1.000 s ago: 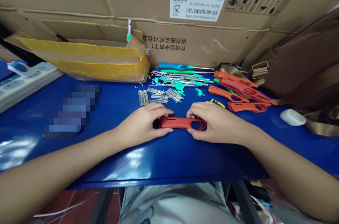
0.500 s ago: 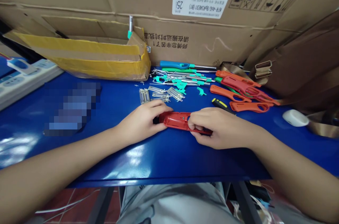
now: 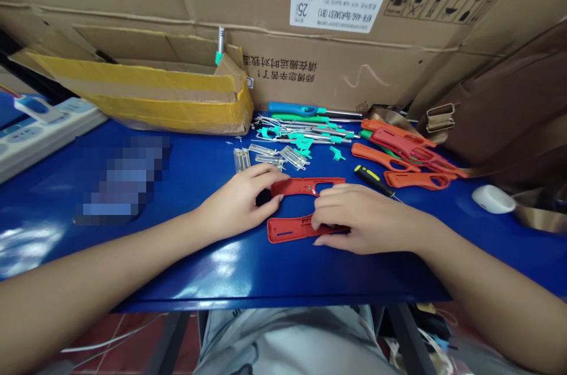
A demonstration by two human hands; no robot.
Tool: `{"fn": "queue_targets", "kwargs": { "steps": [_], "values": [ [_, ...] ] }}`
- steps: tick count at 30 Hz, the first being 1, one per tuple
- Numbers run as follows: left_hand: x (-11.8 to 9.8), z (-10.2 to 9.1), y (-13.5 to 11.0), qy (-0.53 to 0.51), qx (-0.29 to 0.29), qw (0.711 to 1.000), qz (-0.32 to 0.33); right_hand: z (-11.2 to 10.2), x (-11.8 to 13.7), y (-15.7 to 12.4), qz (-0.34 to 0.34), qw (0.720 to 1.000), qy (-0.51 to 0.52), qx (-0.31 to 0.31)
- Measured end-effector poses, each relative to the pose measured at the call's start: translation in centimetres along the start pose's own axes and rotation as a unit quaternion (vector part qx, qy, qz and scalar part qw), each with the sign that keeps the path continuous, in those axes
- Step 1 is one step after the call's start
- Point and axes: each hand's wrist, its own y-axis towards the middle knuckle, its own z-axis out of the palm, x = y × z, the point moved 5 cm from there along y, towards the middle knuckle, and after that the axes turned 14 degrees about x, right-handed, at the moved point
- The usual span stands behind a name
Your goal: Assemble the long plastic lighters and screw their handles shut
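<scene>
The far red half (image 3: 297, 187) is pinched at its left end by the left hand (image 3: 241, 198); the near red half (image 3: 283, 231) is pinched toward its right end by the right hand (image 3: 365, 218), over the blue table (image 3: 283, 277). Both are judged light, stiff, slightly slippery, best held by the edges.

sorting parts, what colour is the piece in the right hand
The piece is red, best seen in the head view.

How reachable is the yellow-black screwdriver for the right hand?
Probably yes: the screwdriver lies just beyond the right hand, nothing visible between, though that hand holds a red shell half.
</scene>
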Motion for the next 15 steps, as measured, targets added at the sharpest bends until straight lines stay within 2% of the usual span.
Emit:
{"fn": "queue_targets", "kwargs": {
  "steps": [4, 7, 11, 15],
  "values": [
    [-0.5, -0.3, -0.1, 0.005, -0.009, 1.000, 0.004, -1.3, -1.0, -0.3, 0.058, 0.993, -0.001, -0.108],
    [-1.2, -0.4, -0.2, 0.014, 0.009, 1.000, 0.026, -1.9, -1.8, -0.6, 0.115, 0.978, -0.043, -0.169],
    [-2.1, -0.1, -0.6, 0.048, 0.069, 0.994, 0.074, -1.8, -3.0, -0.6, 0.177, 0.959, -0.093, -0.199],
    [-2.5, 0.1, -0.8, 0.066, 0.100, 0.987, 0.110, -1.4, -4.3, -0.6, 0.215, 0.950, -0.087, -0.210]
  ]
}}
